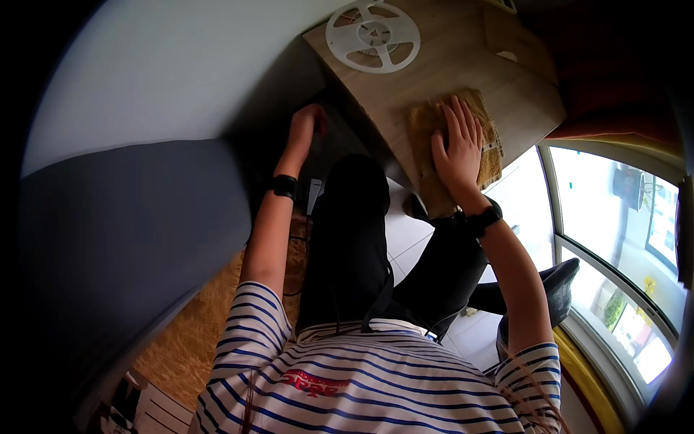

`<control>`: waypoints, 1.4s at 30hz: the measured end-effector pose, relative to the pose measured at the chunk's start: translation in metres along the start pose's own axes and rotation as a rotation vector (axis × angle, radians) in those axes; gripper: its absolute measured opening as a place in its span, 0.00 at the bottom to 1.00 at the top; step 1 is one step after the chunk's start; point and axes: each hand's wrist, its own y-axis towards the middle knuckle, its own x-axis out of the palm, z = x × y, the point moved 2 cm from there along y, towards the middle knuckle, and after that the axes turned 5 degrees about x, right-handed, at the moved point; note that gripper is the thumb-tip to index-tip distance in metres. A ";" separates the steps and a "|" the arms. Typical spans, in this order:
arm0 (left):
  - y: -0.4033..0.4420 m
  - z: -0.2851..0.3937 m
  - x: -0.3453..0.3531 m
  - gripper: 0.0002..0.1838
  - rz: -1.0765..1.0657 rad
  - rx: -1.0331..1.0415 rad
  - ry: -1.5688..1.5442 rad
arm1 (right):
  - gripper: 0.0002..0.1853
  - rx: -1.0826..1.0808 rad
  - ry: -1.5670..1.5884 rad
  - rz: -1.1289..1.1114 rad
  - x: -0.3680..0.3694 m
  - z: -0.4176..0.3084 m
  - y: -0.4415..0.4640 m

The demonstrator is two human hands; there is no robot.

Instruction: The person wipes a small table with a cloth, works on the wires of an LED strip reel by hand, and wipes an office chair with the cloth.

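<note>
My right hand (460, 153) lies flat on a folded brown cloth (426, 137), its fingers stretched out and slightly apart. The cloth rests on the wooden tabletop (383, 94) near its front edge. My left hand (305, 129) is lower, in the shadow beside the table's left side. Its fingers bend downward into the dark, so whether they hold anything is hidden. Each wrist has a black band. A white spoked reel (400, 35) lies at the far left corner of the tabletop.
A dark grey padded surface (137, 217) rises at the left beside a pale wall (159, 72). My knees are below the table edge. White floor tiles (412, 231) show beneath. A framed window (607, 188) stands at the right, with a dark red curtain (614, 94) above.
</note>
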 end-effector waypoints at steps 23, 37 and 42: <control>0.198 -0.473 -0.062 0.19 -0.480 0.001 1.356 | 0.34 0.060 -0.083 -0.203 0.002 -0.002 0.011; 0.194 -0.492 -0.059 0.18 -0.380 -0.020 1.288 | 0.32 0.073 -0.072 -0.201 0.002 -0.001 0.011; 0.180 -0.461 -0.063 0.19 -0.258 0.077 1.180 | 0.33 0.080 -0.069 -0.223 0.000 -0.003 0.012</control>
